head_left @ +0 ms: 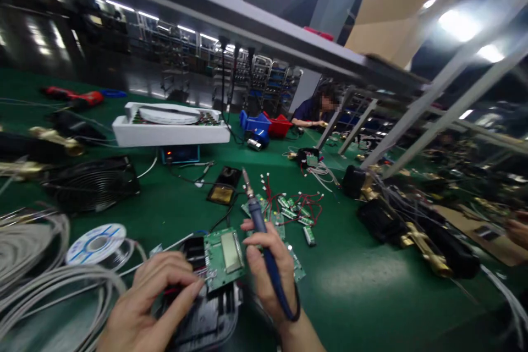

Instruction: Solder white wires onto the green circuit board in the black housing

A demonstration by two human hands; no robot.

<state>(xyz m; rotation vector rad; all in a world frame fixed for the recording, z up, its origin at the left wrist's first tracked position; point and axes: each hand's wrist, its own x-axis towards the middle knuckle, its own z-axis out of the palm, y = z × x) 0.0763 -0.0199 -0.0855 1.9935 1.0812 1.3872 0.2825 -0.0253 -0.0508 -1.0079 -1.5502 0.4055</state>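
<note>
Head view: soldering at green table [363,286].
R hand [268,269] grip wrapped round soldering iron [264,242]; L hand [152,297] fingertips pinching circuit board [225,257] edge.

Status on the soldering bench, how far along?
Done: can't tell of any finished board. In hand: left hand steadies the green circuit board on a black housing; right hand holds the soldering iron lifted. Left: small wired boards lie loose behind.
</note>
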